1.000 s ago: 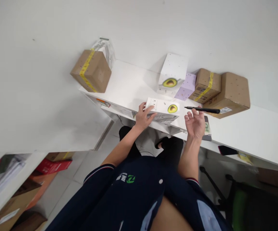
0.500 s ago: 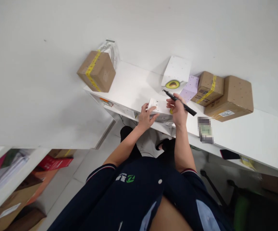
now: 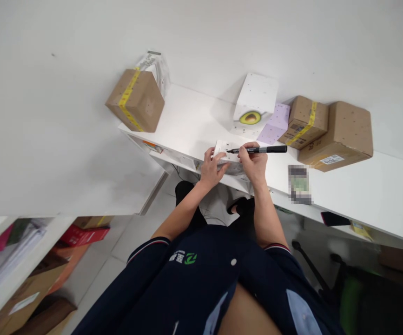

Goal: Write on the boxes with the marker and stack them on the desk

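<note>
Head view, and your left hand (image 3: 211,170) grips the white box (image 3: 221,145) by its left end at the counter's (image 3: 190,116) front edge; your right hand (image 3: 253,164) pinches the black marker (image 3: 269,150), tip over the top! Brace firmly, guide that tip clear of your left hand.

Single head-worn view, looking forward and down over torso (image 3: 201,274) toward hands (image 3: 211,171).
</note>
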The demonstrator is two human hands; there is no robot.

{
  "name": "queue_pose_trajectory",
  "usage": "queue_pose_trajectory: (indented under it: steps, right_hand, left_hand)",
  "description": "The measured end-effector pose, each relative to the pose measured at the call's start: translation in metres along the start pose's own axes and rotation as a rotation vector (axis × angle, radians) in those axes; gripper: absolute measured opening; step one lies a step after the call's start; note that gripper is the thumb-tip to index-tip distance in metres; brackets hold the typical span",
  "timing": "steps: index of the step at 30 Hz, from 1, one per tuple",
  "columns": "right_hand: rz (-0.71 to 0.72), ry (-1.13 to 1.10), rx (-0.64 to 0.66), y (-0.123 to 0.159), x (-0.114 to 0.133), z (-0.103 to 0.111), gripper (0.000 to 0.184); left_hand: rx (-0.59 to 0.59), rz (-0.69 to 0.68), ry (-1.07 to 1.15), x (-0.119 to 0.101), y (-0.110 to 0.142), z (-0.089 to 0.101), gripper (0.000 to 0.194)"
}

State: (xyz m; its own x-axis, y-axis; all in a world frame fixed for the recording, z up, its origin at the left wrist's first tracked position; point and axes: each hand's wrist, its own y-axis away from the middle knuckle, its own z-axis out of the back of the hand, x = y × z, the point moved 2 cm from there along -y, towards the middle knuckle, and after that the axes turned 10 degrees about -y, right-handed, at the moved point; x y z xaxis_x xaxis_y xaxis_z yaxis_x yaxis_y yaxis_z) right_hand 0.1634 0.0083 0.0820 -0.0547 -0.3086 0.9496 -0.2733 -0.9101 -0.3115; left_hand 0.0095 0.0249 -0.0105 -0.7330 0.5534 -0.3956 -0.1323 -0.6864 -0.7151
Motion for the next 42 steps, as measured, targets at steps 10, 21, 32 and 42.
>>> queue_pose_trajectory:
  steps: [10, 21, 32, 42]
  right_hand:
    - [0.016, 0.104, 0.051, -0.001, -0.001, 0.0, 0.021]
    - [0.068, -0.049, -0.068, 0.001, -0.002, -0.001, 0.029]
    - [0.097, 0.63, -0.343, 0.005, -0.031, 0.093, 0.039]
    - [-0.127, 1.306, 0.398, 0.004, -0.084, 0.096, 0.05]
  left_hand:
    - [0.015, 0.02, -0.012, 0.0, 0.0, -0.001, 0.044]
    - [-0.007, 0.013, -0.02, -0.001, -0.001, 0.001, 0.042]
    - [-0.007, 0.024, 0.073, 0.0, -0.001, -0.001, 0.051]
    - [0.023, 0.047, 0.057, 0.0, 0.0, 0.0, 0.049]
